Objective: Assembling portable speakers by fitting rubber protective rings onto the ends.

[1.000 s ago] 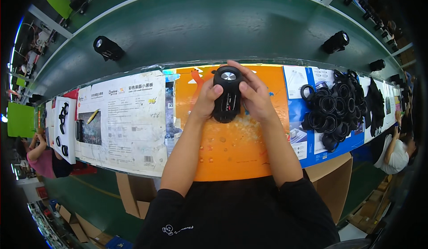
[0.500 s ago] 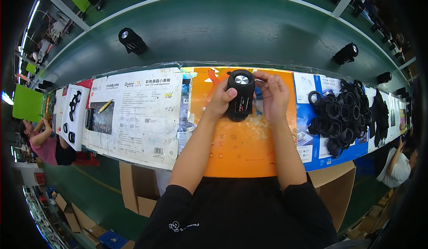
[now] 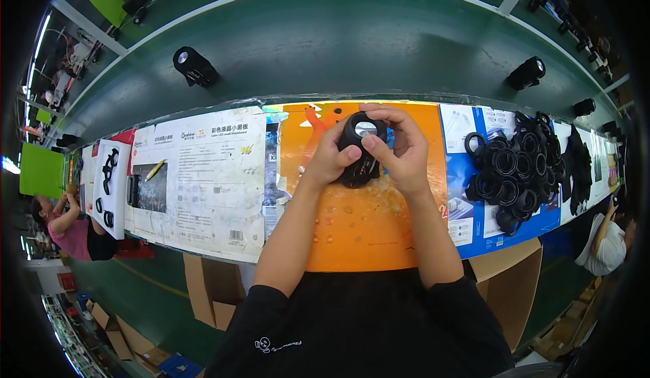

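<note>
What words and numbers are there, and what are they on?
I won't copy writing, but it shows here:
White cardboard sheet: big dark printing; smaller lines too tiny.
Orange sheet: faint, too small.
Blue sheet: too small.
Black shirt: white lettering, blurred.
Held black speaker: pale marks, too small.

1. My left forearm (image 3: 292,236) slants up from the lower middle toward the center of the frame.
2. My left hand (image 3: 328,160), near center, is curled in a grip, its thumb (image 3: 349,154) pointing rightward.
3. My right forearm (image 3: 433,236) rises right of center, leaning left.
4. My right hand (image 3: 409,160) curls inward, fingers (image 3: 398,116) arched leftward above its thumb.
</note>
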Tool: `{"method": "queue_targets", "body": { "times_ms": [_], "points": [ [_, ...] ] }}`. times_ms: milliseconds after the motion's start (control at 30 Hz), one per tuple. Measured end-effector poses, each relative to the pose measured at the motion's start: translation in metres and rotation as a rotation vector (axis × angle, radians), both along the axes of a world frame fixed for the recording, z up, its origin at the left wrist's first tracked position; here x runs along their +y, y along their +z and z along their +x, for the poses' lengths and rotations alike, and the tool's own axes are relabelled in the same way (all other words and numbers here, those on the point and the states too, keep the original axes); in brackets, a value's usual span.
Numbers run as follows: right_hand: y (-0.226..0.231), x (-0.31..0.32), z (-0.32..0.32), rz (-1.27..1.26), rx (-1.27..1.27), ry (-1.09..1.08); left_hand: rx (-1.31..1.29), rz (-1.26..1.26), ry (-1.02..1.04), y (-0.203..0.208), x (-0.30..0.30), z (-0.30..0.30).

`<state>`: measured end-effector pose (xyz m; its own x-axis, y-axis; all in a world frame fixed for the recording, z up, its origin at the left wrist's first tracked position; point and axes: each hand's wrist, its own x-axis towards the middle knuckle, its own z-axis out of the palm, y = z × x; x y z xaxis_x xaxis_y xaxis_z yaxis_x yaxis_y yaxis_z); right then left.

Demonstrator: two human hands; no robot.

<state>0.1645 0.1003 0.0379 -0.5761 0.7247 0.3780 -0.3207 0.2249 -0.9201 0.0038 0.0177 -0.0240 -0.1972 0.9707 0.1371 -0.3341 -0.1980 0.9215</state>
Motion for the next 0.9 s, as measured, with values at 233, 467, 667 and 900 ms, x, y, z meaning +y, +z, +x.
{"method": "queue_targets", "body": {
  "times_ms": [233, 467, 667, 900],
  "points": [
    [0.002, 0.007, 0.001, -0.261, 0.187, 0.051, -0.015, -0.031, -0.061, -0.001, 0.000, 0.002],
    [-0.005, 0.010, 0.002, -0.334, 0.296, 0.052, -0.021, -0.029, 0.011, 0.005, 0.003, 0.006],
    [-0.026, 0.021, 0.006, -0.525, 0.437, 0.010, -0.150, -0.076, -0.040, 0.006, 0.006, -0.002],
    [-0.027, 0.018, 0.005, -0.499, 0.347, 0.050, -0.275, -0.106, 0.000, 0.008, 0.007, 0.001]
  ]
}}
